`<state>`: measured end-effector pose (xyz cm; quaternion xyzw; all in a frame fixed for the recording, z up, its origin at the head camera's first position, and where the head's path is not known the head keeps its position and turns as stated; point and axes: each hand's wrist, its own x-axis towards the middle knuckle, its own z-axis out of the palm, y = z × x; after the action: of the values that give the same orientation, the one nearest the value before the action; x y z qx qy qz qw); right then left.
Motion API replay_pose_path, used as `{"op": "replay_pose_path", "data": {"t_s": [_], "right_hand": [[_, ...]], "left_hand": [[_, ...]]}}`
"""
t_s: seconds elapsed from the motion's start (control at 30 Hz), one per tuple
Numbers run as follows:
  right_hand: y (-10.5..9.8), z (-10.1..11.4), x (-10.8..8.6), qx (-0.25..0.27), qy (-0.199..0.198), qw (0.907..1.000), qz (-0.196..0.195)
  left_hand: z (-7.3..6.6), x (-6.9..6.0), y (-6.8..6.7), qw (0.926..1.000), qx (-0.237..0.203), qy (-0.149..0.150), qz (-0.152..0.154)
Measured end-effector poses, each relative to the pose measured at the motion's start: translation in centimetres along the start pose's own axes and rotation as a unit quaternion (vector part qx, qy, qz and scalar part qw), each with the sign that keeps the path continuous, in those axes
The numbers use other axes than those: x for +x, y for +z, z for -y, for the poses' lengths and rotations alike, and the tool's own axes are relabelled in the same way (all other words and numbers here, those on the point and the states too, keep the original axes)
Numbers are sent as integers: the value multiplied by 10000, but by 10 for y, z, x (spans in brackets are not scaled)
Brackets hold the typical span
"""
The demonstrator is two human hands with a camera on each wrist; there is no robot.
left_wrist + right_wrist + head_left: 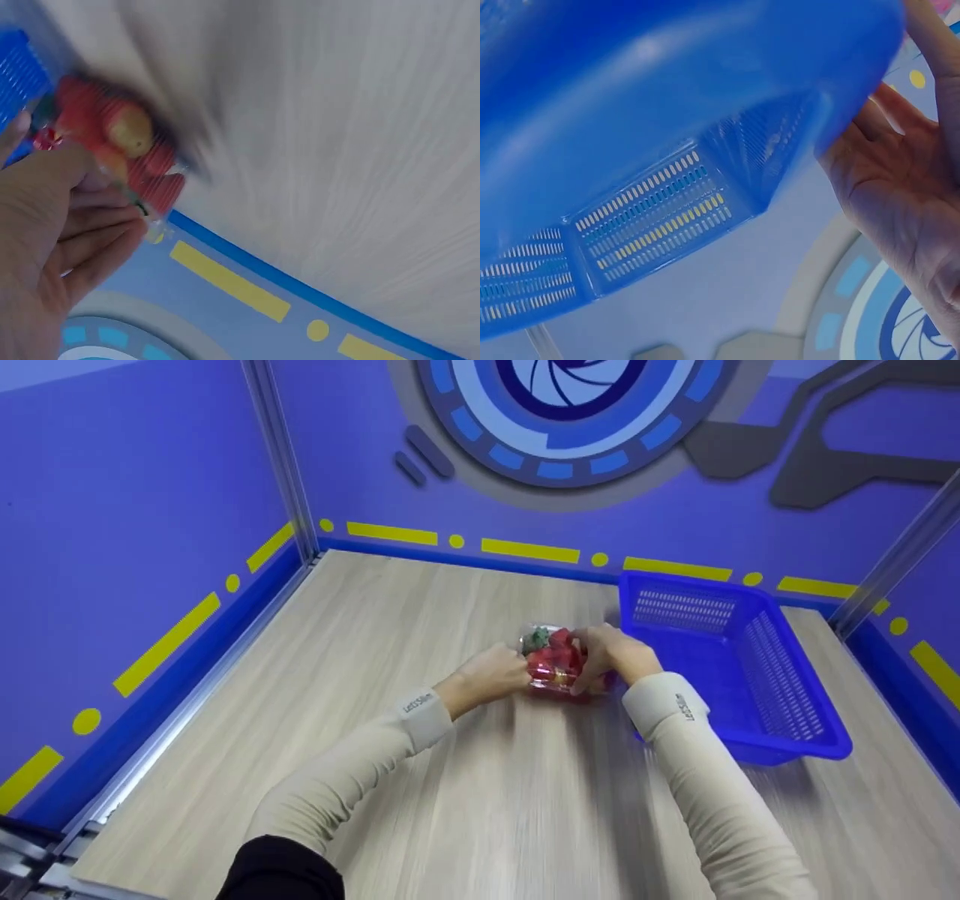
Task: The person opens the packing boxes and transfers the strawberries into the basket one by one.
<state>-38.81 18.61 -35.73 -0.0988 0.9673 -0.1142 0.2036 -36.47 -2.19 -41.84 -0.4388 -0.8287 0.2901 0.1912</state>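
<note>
A clear plastic bag [553, 664] holds red pieces, with a dark green leafy part at its far left corner. In the left wrist view, a round yellowish piece shows among the red ones inside the bag [127, 127]. My left hand [491, 671] pinches the bag's left edge between thumb and fingers. On the bag's right side, my right hand [600, 652] grips it with bent fingers. The right wrist view shows the right palm [904, 176] beside the blue basket, but its fingertips and hold on the bag are mostly out of sight.
A blue plastic basket [814, 690] with slotted sides stands right of the bag, close to my right forearm. The wooden tabletop [420, 615] ends at blue-purple walls [360, 450] behind and at both sides.
</note>
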Motion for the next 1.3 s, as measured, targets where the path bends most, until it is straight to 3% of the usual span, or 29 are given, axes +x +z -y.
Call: {"op": "replay_pose_path", "data": {"t_s": [0.07, 0.2, 0.33, 0.43, 0.53, 0.57, 0.6, 0.63, 0.67, 0.7, 0.8, 0.83, 0.87, 0.93, 0.97, 1.1, 1.17, 1.23, 1.27, 1.3], "right_hand": [[0, 3, -2, -185, -102, 9998, -30], [2, 6, -7, -1055, -550, 9927, -197], [6, 5, -11, -1795, -997, 9776, -468], [7, 8, -14, -2089, -1090, 9696, -655], [9, 10, -18, -2409, -1033, 9609, -894], [10, 10, -19, -2486, -1010, 9586, -948], [11, 10, -20, -2534, -986, 9573, -980], [13, 10, -21, -2559, -973, 9567, -992], [15, 10, -21, -2555, -959, 9569, -991], [17, 10, -21, -2548, -961, 9571, -987], [22, 9, -20, -2568, -1065, 9544, -1084], [23, 8, -20, -2577, -1149, 9522, -1171], [25, 7, -20, -2570, -1227, 9505, -1241], [29, 5, -23, -2537, -1370, 9477, -1369], [31, 3, -24, -2542, -1410, 9460, -1434], [35, -7, -36, -2959, -1327, 9268, -1896], [36, -11, -42, -3262, -1260, 9133, -2088], [37, -13, -45, -3357, -1306, 9087, -2109], [38, -12, -46, -3359, -1368, 9091, -2051], [39, -11, -46, -3317, -1454, 9114, -1954]], "left_hand": [[1, -5, 7, 9990, 182, 10, -397], [12, -19, 22, 9945, -59, 29, -1048], [21, -28, 27, 9889, -440, -203, -1402], [26, -31, 27, 9812, -855, -406, -1679], [29, -34, 26, 9710, -1709, -689, -1524], [30, -34, 25, 9636, -2191, -836, -1280], [30, -33, 24, 9502, -2789, -1010, -957], [30, -32, 22, 9295, -3434, -1204, -606], [30, -31, 20, 8994, -4124, -1425, -274], [29, -28, 18, 8617, -4792, -1668, 30], [27, -21, 11, 7114, -6580, -2372, 684], [26, -18, 9, 6701, -6928, -2545, 791], [24, -16, 7, 6347, -7181, -2717, 870], [21, -13, 3, 5837, -7467, -3009, 1060], [19, -11, 1, 5694, -7548, -3063, 1109], [13, -6, -3, 5262, -7828, -3072, 1262], [11, -4, -2, 5120, -7932, -3031, 1295], [11, -5, -1, 5023, -7979, -3047, 1349], [11, -5, 0, 4914, -8035, -3077, 1353], [11, -6, 1, 4751, -8108, -3136, 1358]]}}
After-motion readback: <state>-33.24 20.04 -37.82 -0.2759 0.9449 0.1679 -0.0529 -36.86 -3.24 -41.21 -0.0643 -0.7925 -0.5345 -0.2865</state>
